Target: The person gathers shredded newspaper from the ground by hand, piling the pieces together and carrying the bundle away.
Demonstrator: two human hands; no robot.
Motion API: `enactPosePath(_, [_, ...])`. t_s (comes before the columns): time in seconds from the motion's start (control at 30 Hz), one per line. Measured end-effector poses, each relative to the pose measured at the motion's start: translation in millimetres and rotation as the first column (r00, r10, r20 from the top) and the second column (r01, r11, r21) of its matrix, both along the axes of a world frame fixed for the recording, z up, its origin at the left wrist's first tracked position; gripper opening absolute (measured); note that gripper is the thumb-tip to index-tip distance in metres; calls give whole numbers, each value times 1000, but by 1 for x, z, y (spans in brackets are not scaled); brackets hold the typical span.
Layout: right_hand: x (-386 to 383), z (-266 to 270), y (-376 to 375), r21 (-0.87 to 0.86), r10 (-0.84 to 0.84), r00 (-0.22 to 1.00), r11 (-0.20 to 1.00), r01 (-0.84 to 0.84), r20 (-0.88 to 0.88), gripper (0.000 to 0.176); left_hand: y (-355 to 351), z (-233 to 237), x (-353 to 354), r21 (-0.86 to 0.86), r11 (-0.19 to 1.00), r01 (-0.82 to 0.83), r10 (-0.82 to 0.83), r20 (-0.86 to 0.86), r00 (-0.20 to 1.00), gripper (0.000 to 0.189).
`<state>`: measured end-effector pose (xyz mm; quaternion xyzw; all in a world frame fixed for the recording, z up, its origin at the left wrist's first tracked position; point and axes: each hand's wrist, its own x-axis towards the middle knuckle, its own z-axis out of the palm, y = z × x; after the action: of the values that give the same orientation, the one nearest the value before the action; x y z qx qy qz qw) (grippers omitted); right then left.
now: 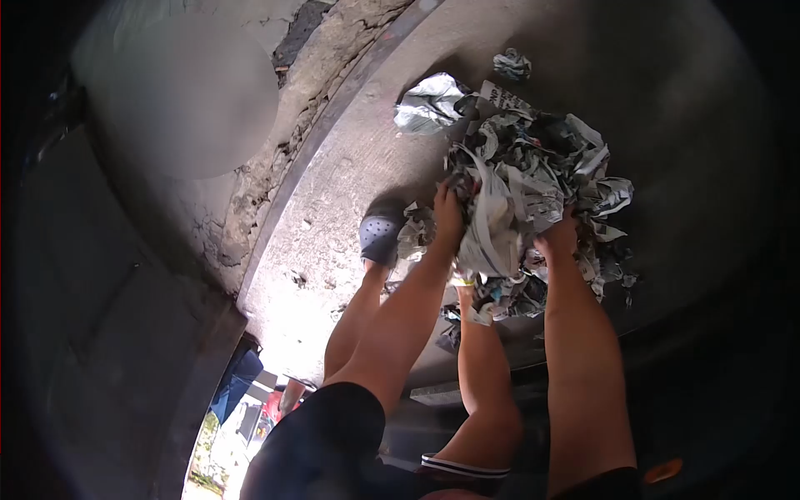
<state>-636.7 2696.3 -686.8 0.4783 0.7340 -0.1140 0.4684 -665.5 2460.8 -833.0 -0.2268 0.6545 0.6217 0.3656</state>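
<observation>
Between hands [450,208], newspaper bundle [525,167], long axis forward.

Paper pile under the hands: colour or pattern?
The paper is black-and-white newsprint; head view shows it best.

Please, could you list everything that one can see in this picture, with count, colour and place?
paper pile: one, grey-white crumpled newspaper, centre right, on the floor
loose scraps: two, grey-white, above the pile
floor: one, grey concrete, curved edge at left
wall: one, grey, cracked, left of the floor
shoe: one, grey, left of the pile
shorts: one, black, bottom
legs: two, bare, lower centre
left hand: one, grips the pile's left side
right hand: one, pile's lower right, fingers hidden in paper
</observation>
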Motion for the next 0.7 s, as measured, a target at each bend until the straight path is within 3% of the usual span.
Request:
enactPosePath(0.03, [3,-1,3,-20,15,1000,1000,-16,-23,107,16,45,0,-91,981,170,-181,-139,974,41])
enactPosePath(0.07, [-8,0,14,-105,-189,981,975,194,51,94,33,93,-1,-216,931,295,-347,-265,900,42])
enactPosePath(0.1, [-11,-1,18,-130,-225,972,964,233,72,94,56,132,0,-117,964,238,-263,-309,914,43])
enactPosePath(0.17, [-12,-9,25,-171,-154,987,972,160,45,95,85,195,12,-234,874,426,-482,-309,820,58])
enactPosePath(0.27, [19,-16,45,-344,-150,977,935,92,-148,97,111,209,35,-433,689,582,-711,-246,658,64])
enactPosePath(0.37, [74,-3,72,-655,-516,816,715,243,-260,99,140,184,76,-674,449,587,-871,-182,457,68])
enactPosePath(0.4, [91,9,83,-727,-596,753,644,239,-280,100,142,175,89,-659,503,559,-845,-240,478,67])
enactPosePath(0.43, [108,20,89,-741,-600,722,646,183,-344,100,143,174,96,-666,457,590,-868,-189,459,66])
enactPosePath(0.5, [118,58,89,-685,-572,680,715,139,-459,101,149,163,101,-679,421,601,-883,-155,444,65])
enactPosePath(0.57, [68,91,58,-550,-564,640,796,253,-521,105,156,146,109,-702,445,556,-868,-187,459,65])
enactPosePath(0.6, [40,111,26,-460,-536,666,832,310,-519,102,156,128,124,-702,560,440,-795,-303,526,67])
enactPosePath(0.63, [26,125,1,-363,-515,692,855,371,-505,99,151,169,90,-679,212,703,-963,-21,270,76])
enactPosePath(0.67, [27,112,-11,-222,-466,749,885,410,-472,102,147,216,48,-534,-153,831,-986,140,-91,84])
enactPosePath(0.7, [27,78,-20,-80,-417,796,901,427,-440,106,138,212,56,-538,80,839,-996,-15,85,87])
